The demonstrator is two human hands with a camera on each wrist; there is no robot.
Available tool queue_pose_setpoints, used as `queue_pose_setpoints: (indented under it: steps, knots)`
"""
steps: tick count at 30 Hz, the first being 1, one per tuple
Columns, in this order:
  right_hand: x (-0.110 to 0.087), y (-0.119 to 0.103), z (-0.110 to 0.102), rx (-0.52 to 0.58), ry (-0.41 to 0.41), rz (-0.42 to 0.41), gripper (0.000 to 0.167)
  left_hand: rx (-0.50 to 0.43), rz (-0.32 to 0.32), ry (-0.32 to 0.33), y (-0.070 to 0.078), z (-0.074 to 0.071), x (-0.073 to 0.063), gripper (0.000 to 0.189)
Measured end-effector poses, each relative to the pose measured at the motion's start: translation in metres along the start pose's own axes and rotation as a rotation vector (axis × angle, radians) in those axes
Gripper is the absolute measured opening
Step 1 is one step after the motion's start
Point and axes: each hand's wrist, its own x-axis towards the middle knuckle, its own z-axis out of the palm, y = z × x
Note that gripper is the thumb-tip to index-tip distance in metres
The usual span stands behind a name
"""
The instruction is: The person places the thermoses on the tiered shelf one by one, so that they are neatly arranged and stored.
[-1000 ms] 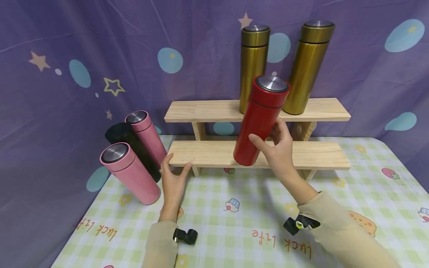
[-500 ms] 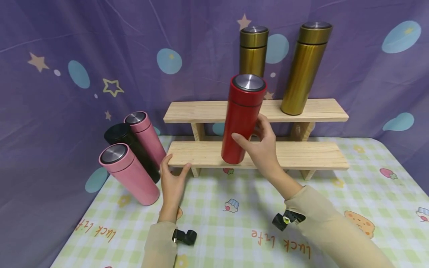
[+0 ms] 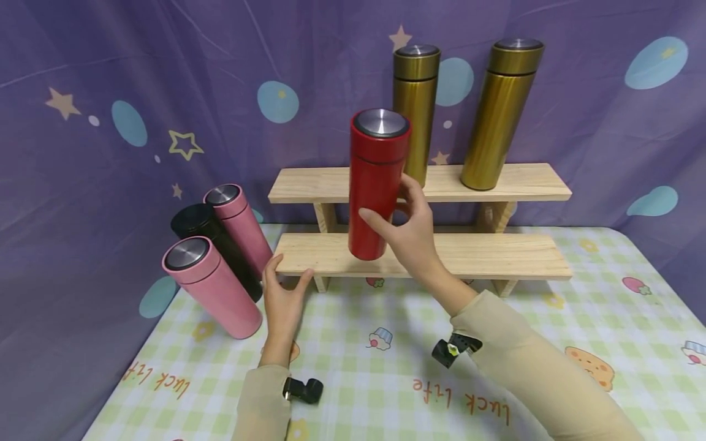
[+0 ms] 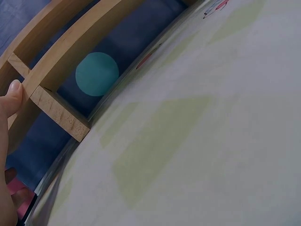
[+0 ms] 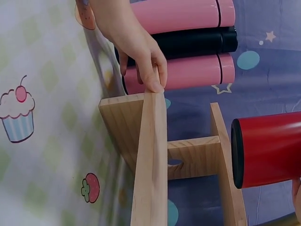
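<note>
My right hand (image 3: pixel 410 229) grips a red thermos (image 3: pixel 377 184) from its right side, thumb across the front. The thermos is nearly upright and held up in front of the two-tier wooden shelf (image 3: pixel 469 251). In the right wrist view its dark base (image 5: pixel 238 153) hangs in the air close to the upper board (image 5: pixel 225 155). My left hand (image 3: pixel 284 306) holds the left end of the lower board, with the thumb (image 4: pixel 15 92) on the front edge and fingers around the end. Two gold thermoses (image 3: pixel 416 110) stand on the upper board, one partly hidden behind the red thermos.
Left of the shelf, a pink thermos (image 3: pixel 220 288), a black thermos (image 3: pixel 234 257) and another pink thermos (image 3: pixel 245 226) stand close together near my left hand. A checked tablecloth (image 3: pixel 342 367) covers the table. A purple curtain (image 3: pixel 331 49) hangs behind the shelf.
My right hand has carried the red thermos leftward and slightly up, and it now stands straighter. The left hand keeps its place on the lower board.
</note>
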Motion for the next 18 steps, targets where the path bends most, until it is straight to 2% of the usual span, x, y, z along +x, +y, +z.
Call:
queue_pose_setpoints:
  steps: [18]
  knots:
    - [0.026, 0.000, 0.028, 0.002, 0.030, 0.026, 0.063, 0.006, -0.010, 0.000, -0.001, 0.001, 0.001, 0.077]
